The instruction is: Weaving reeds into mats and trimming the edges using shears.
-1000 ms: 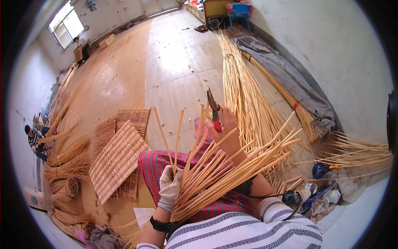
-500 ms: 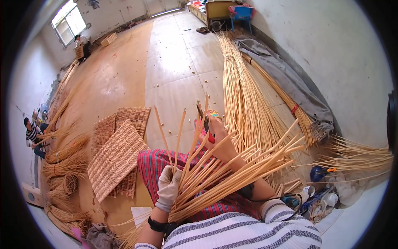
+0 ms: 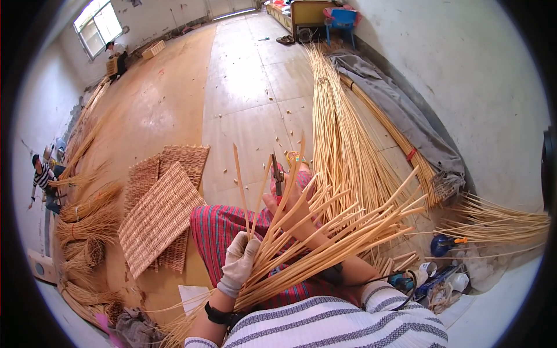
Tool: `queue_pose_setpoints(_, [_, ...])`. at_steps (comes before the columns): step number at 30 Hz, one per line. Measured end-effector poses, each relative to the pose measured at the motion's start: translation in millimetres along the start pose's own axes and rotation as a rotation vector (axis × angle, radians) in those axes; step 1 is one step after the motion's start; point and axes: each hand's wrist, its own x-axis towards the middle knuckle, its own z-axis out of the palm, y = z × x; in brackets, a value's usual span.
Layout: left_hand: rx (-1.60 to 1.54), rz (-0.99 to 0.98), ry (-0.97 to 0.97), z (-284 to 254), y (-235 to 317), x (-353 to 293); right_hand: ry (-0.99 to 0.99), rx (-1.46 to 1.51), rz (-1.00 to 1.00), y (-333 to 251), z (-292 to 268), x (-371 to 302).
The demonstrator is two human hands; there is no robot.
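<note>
A white-gloved left hand (image 3: pixel 241 258), my own, is closed on a few wicker rods (image 3: pixel 241 188) that stand up from its fingers. Against my lap leans a bigger fan of pale rods (image 3: pixel 342 249), its cut ends pointing up and right. My right hand (image 3: pixel 290 203) is wrapped around dark pruning shears (image 3: pixel 277 176), partly hidden behind the rods. The blades point up, close to the upright rod tips. Whether the blades touch a rod, I cannot tell.
Woven wicker panels (image 3: pixel 162 217) lie on the floor to the left. A long bundle of rods (image 3: pixel 342 139) stretches away at right, beside a grey cloth (image 3: pixel 400 104). Two people work at the far left, near more bundles (image 3: pixel 87 214). A blue bottle (image 3: pixel 442 245) stands at right.
My right hand and the shears have moved down and slightly left. The upright rods in my left hand have swung to the right, and that hand has shifted slightly right.
</note>
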Motion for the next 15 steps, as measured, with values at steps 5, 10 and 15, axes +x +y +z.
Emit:
queue_pose_setpoints(5, [0.062, 0.082, -0.028, 2, -3, 1, -0.04, 0.02, -0.042, 0, 9, -2])
queue_pose_setpoints(10, [0.068, 0.043, -0.059, -3, 0, 0, -0.131, 0.167, 0.205, 0, 6, -9])
queue_pose_setpoints(15, [-0.069, 0.054, 0.043, -9, -8, 18, -0.06, 0.893, 0.459, -8, 0, -22])
